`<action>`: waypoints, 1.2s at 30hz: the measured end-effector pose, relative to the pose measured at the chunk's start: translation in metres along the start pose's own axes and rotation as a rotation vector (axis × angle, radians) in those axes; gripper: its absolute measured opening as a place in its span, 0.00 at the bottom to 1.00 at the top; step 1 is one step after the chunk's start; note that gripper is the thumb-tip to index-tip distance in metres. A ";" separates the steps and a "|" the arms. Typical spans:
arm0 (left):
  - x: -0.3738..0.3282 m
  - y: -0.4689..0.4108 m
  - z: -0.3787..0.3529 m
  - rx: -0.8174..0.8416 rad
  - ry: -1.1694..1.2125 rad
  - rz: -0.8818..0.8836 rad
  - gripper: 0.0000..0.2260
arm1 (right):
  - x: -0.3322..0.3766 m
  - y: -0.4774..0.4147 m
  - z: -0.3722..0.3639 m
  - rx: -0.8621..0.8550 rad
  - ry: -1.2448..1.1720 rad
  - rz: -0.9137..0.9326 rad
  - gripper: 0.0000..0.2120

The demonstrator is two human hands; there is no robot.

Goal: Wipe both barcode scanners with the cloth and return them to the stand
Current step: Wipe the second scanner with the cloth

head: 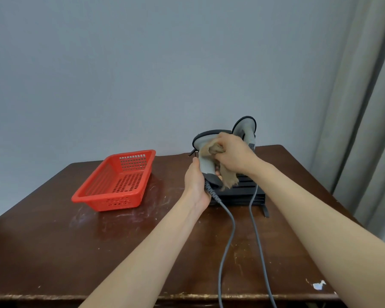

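We grip the first scanner [206, 164] in the left hand [196, 183] above the stand's [251, 191] left edge; the right hand [235, 156] clutches the cloth [229, 181] against it. The second scanner [245, 127] stands docked behind; a red basket [118, 181] sits well left on the desk [142, 241].

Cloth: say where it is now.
Head view, right of centre: the cloth is bunched in the right hand, pressed against the scanner held by the left hand.

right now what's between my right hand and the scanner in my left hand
The brown cloth: the right hand grips it bunched against the scanner that the left hand holds by its handle. Seen in the head view.
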State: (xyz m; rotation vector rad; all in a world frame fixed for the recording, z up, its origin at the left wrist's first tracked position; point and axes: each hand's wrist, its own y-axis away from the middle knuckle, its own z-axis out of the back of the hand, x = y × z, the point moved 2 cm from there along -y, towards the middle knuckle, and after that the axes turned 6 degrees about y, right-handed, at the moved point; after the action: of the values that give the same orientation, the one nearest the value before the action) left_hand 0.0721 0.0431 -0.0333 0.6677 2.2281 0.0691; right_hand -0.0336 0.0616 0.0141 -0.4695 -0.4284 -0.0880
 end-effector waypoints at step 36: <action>-0.004 -0.009 0.004 0.088 -0.105 -0.050 0.20 | 0.010 0.006 0.007 -0.192 -0.035 0.065 0.06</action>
State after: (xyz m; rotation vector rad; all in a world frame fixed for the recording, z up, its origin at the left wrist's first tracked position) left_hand 0.0732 0.0325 -0.0351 0.6481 2.1551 -0.0876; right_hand -0.0261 0.0704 0.0208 -0.6745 -0.4410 -0.0582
